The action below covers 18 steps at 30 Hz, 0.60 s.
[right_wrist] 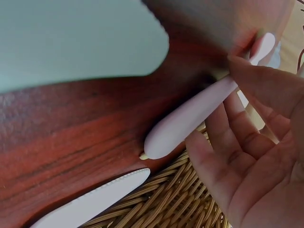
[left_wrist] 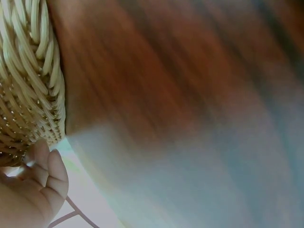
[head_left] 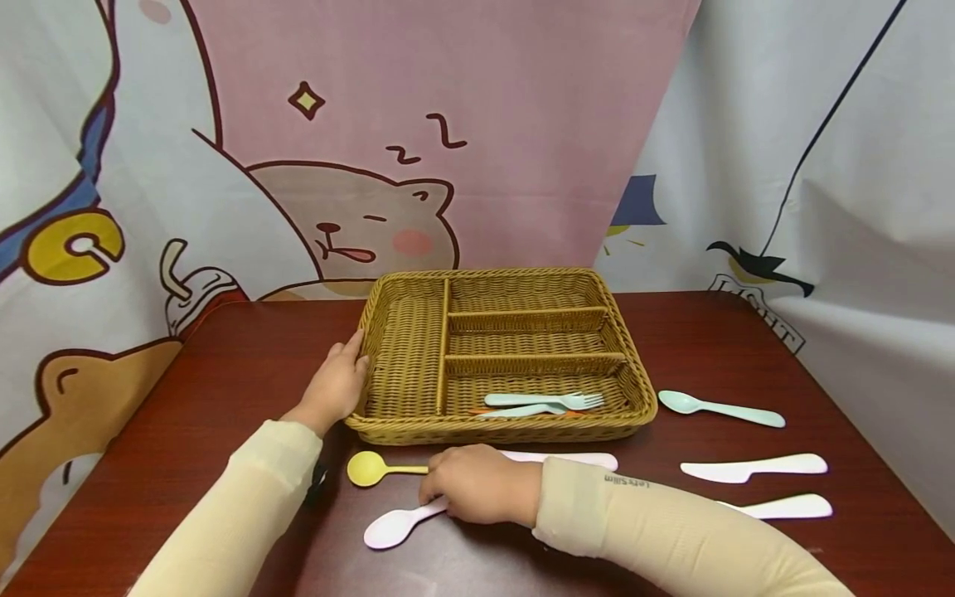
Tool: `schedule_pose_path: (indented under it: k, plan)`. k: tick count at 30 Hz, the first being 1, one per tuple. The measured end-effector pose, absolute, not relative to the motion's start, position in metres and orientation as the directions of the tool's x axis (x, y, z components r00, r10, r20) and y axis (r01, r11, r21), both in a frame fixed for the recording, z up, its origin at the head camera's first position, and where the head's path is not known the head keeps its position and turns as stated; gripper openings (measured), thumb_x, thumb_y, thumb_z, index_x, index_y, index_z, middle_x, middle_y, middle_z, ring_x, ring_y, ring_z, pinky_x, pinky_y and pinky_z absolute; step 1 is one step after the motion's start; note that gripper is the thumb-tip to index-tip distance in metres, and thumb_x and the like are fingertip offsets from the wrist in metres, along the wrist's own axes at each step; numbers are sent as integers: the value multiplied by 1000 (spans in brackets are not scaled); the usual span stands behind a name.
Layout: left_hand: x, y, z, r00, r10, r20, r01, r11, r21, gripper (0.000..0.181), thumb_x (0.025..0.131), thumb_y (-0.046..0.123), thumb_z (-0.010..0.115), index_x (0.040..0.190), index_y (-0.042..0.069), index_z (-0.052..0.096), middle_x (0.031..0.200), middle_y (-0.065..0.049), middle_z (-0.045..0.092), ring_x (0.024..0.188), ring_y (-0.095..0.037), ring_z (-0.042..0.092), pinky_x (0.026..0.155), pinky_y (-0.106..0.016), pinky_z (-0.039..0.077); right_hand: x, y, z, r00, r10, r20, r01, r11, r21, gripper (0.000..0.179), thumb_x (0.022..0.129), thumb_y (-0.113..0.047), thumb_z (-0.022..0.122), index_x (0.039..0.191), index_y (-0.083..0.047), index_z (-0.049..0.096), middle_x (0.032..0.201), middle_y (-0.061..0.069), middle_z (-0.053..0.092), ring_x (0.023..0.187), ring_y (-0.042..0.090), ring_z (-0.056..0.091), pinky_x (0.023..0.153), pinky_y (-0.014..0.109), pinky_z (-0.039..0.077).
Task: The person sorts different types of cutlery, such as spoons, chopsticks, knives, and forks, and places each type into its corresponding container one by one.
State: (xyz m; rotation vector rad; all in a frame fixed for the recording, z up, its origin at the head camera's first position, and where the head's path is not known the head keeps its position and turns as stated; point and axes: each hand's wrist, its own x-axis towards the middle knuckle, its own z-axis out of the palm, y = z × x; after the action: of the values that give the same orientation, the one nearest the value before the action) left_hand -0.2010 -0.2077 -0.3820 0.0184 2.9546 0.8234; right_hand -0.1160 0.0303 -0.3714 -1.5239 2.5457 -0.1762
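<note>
My right hand [head_left: 481, 485] pinches the handle of a pale pink spoon [head_left: 391, 528] low over the table. In the right wrist view, that spoon's handle [right_wrist: 190, 118] lies between thumb and fingers. Behind the hand is a yellow spoon [head_left: 367, 469], its handle partly hidden. A pale pink knife [head_left: 574, 459] lies along the basket's front, partly covered by the hand. My left hand [head_left: 334, 385] rests against the left side of the wicker basket [head_left: 440, 428]. Its fingers [left_wrist: 58, 173] touch the woven wall, slightly bent; the thumb is hard to make out.
Divided into compartments, the basket holds a mint fork [head_left: 540, 400], a mint knife [head_left: 522, 410] and something orange beneath them in its front right section. A mint spoon [head_left: 719, 408] and two whitish knives [head_left: 753, 468] lie to the right. Printed cloth [head_left: 522, 149] hangs behind the table.
</note>
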Motion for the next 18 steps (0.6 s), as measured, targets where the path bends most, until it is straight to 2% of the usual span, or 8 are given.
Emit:
schedule_pose_path:
  k: [11,18]
  plan:
    - [-200,-208,-382,-997,32,-69,-9,851,525,56,107,22,32,156,5,10,140,-29,33,129,-43,41,104,-56,34,-113,28,-372,-445,-892,-76,-873,451,-184,33,71,-2,72,90,-28,75,86,-14,62,83,0,59,64,19,46]
    - [-201,-207,-383,-997,32,-66,-7,851,525,56,107,21,32,156,5,10,138,-29,35,128,-43,42,103,-56,36,-113,30,-363,-433,-901,-36,-886,433,-165,31,73,-6,74,94,-29,75,85,-14,61,80,0,58,59,17,44]
